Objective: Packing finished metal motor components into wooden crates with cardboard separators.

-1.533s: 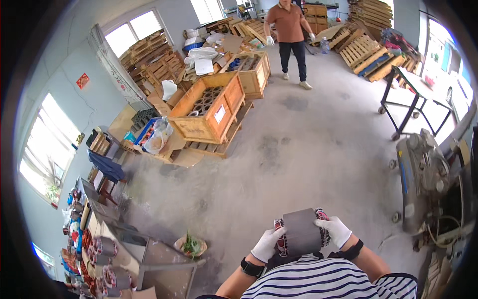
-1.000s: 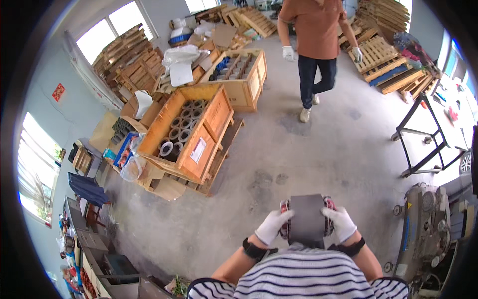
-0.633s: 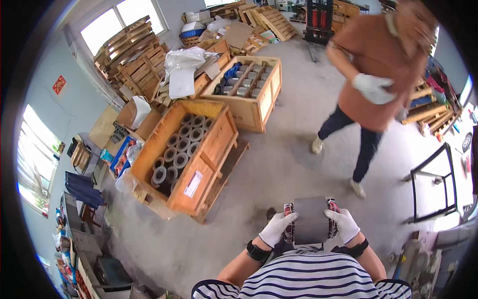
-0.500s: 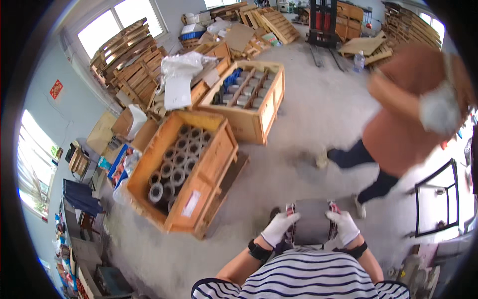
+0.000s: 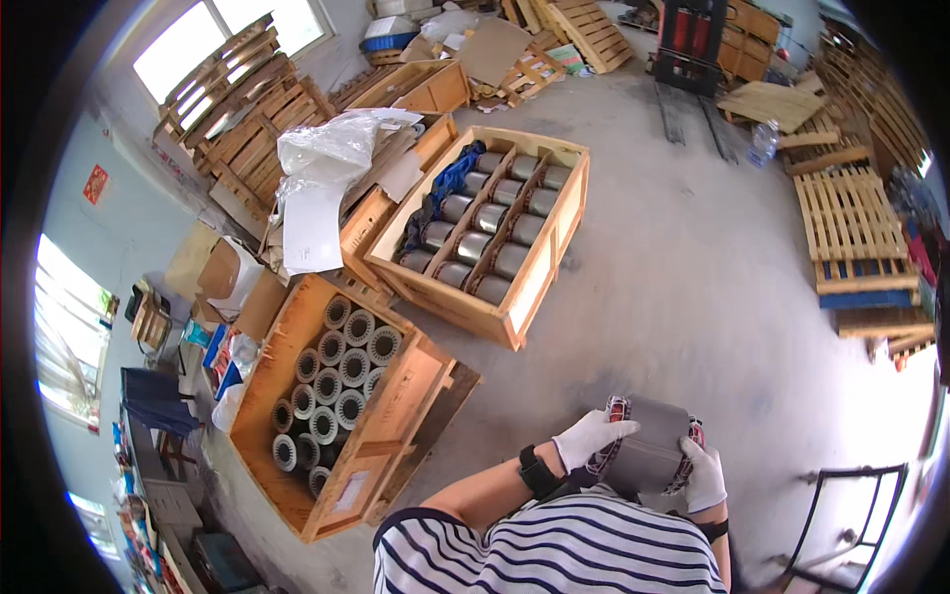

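Note:
A grey cylindrical motor stator with red-and-white windings at both ends is held in front of my striped shirt. My left hand, in a white glove, grips its left end with the thumb on top. The right end is held by my right hand, also gloved in white. Ahead stands a wooden crate with rows of similar stators lying between wooden dividers. Nearer on the left, another wooden crate holds several slotted ring-shaped metal cores standing on end.
A black metal cart frame is at the lower right. Stacked pallets stand at the right, a forklift at the back. Plastic sheeting and cardboard lie beside the far crate. A water bottle stands on the floor.
The view has turned and come nearer the far crate. The stator in my hands is now tilted, its right end lower. The person in the brown top has left the view.

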Motion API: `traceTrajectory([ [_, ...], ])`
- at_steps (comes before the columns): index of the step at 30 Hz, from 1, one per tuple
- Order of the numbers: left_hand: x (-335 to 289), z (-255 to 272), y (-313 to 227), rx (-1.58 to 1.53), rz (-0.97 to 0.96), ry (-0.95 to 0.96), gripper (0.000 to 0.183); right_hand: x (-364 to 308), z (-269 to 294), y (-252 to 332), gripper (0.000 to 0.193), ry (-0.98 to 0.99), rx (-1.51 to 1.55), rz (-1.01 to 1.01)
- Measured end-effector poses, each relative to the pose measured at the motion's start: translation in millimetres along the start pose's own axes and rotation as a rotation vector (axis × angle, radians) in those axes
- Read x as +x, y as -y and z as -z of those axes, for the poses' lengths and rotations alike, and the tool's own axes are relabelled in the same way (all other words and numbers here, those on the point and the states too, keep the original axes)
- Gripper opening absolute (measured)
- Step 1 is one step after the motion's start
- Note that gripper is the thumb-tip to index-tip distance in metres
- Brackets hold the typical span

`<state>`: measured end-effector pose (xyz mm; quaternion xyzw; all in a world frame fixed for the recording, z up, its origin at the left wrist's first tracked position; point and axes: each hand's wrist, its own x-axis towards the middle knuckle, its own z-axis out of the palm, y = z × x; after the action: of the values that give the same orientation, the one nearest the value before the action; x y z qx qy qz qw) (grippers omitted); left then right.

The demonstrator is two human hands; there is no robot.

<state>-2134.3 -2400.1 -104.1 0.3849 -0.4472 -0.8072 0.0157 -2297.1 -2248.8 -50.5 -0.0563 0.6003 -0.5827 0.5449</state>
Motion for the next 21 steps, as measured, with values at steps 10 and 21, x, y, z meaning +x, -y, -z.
traceTrajectory([
  [10,215.8,23.0,-213.3,-0.143,-0.123,-0.019,0.029,266.8,2.3,203.1,0.033,0.063,-0.052,0.04],
  [21,477.3,84.6,-471.2,-0.159,-0.157,-0.047,0.037,571.9,-17.9,422.8,0.037,0.114,-0.124,0.02],
])
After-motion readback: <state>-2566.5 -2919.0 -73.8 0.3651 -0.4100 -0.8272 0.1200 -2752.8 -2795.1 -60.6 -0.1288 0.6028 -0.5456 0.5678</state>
